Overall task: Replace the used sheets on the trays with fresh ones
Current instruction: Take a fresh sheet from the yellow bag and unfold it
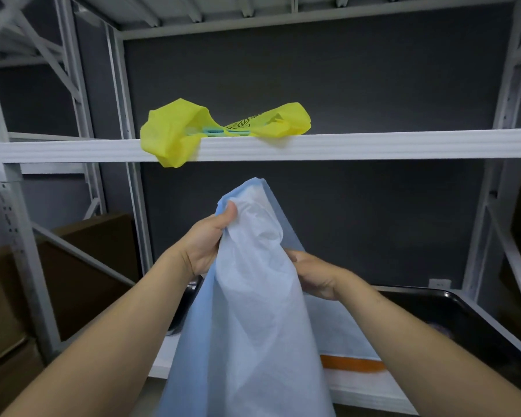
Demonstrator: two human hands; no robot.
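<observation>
A large sheet [247, 311], light blue on one side and white on the other, hangs bunched in front of me at the centre of the view. My left hand [206, 242] grips its upper left edge, thumb on top. My right hand [313, 275] holds the sheet's right side lower down, its fingers partly hidden behind the fabric. A black tray [451, 308] lies on the lower shelf at the right, and a second dark tray's edge [190, 293] shows behind the sheet at the left.
A yellow plastic bag [178, 136] lies on the white upper shelf [373, 145], drooping over its front edge. Grey rack posts stand left and right. Brown cardboard boxes [73, 266] sit at the lower left. An orange strip [352, 364] marks the lower shelf front.
</observation>
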